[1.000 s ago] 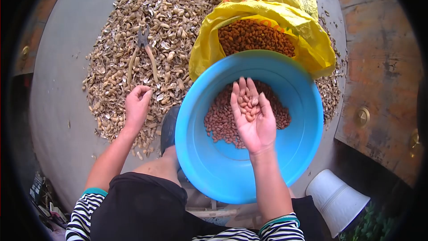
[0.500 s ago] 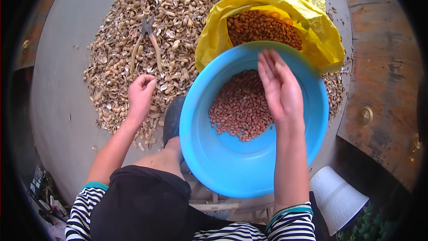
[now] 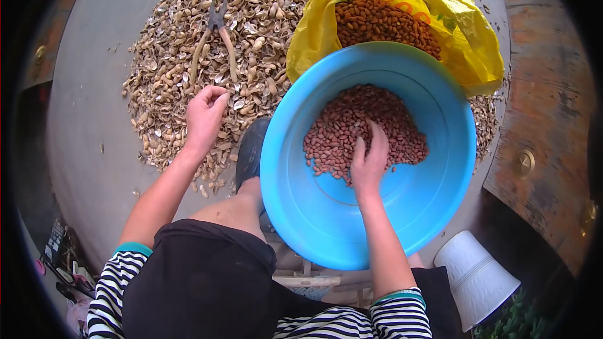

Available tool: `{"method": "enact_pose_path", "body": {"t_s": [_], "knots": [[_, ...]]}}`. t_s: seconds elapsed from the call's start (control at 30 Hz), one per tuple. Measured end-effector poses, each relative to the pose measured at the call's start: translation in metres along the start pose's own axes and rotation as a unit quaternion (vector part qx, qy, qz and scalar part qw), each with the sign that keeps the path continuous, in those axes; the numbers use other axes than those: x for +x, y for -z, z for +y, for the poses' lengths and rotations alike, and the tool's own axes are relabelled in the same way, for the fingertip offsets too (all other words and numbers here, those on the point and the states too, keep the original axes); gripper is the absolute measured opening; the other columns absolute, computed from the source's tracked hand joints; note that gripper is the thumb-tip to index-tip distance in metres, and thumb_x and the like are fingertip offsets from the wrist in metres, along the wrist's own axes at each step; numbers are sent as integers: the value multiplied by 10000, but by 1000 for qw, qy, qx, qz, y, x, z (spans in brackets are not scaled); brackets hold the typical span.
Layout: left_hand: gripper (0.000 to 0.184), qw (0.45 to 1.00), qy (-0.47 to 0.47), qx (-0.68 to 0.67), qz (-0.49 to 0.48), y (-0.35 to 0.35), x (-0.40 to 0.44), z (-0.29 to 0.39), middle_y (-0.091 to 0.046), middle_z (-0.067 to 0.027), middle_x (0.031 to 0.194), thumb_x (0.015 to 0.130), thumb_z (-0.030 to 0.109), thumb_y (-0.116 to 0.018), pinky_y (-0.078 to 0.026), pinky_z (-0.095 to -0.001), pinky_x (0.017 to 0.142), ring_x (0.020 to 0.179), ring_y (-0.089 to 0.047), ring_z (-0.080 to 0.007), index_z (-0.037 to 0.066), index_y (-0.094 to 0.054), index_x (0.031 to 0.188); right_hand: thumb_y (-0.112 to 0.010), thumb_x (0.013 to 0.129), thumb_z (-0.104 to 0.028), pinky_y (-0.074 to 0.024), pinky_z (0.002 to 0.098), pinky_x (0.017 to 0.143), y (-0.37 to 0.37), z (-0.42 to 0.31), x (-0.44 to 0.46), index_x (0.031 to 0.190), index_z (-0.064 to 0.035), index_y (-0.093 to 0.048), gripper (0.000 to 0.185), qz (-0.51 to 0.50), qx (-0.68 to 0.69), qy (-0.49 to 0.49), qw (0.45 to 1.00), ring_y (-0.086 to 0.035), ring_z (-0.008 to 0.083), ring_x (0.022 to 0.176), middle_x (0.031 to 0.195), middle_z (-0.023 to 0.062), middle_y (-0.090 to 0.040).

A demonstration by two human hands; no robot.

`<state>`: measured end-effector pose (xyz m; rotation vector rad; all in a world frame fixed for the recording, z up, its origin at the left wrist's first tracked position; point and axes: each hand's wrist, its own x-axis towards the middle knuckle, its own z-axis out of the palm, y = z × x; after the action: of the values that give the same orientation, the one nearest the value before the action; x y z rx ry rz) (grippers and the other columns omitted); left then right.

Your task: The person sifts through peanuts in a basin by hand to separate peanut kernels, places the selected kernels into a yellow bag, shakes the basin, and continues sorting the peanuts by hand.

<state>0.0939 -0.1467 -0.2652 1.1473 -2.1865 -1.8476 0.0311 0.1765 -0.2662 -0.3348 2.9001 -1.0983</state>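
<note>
Two hands: right hand [image 3: 370, 162], fingers loosely parted at peanuts [image 3: 355, 112], right of centre, palm contents hidden; left hand [image 3: 205, 118], fingers pinched together over shells [image 3: 163, 85], left of centre, can't tell if on anything. Peanuts sit in blue basin [image 3: 314, 226], yellow bag [image 3: 480, 66] upper right. Likely light, hard, slippery, thin-skinned; best scooped from below, fingers cupped.

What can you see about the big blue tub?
The blue tub is round, looks like plastic, and has a smooth rim and faint rings inside. Its open side faces up. Reddish peanuts lie on its bottom, and the right hand reaches in. Its far edge hides part of the yellow bag.
</note>
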Motion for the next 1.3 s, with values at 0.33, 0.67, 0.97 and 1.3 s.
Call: {"method": "enact_pose_path", "body": {"t_s": [0.33, 0.67, 0.97, 1.3], "knots": [[112, 1000, 3, 14, -1, 1, 1, 1, -574, 32, 717, 891, 106, -602, -389, -181, 485, 572, -483, -21, 10, -623, 945, -659, 799, -68, -376, 447, 960, -16, 3, 0, 1125, 0, -555, 349, 6, -61, -10, 998, -436, 374, 1147, 1167, 207, -512], [107, 1000, -4, 20, -10, 0, 2, 2, -565, 30, 732, 895, 111, -596, -403, -181, 501, 593, -492, -28, 17, -609, 943, -641, 841, -66, -508, 288, 692, 0, 18, 14, 941, 10, -655, 126, 41, 20, -146, 988, -636, 169, 758, 867, 106, -656], [111, 1000, 7, 8, -7, 2, 3, 0, -571, 25, 742, 892, 104, -598, -405, -180, 501, 594, -493, -27, 13, -611, 955, -645, 794, -60, -479, 379, 752, -1, 10, 27, 904, -26, -651, 115, -45, -51, -53, 996, -594, 311, 860, 944, 167, -586], [111, 1000, 5, 18, -11, 2, 4, -2, -574, 25, 743, 892, 110, -602, -404, -179, 500, 594, -497, -28, 16, -612, 950, -650, 832, -98, -496, 305, 717, -6, 10, 38, 893, 8, -637, 123, 14, 50, -126, 991, -632, 178, 765, 842, 114, -648]]}}
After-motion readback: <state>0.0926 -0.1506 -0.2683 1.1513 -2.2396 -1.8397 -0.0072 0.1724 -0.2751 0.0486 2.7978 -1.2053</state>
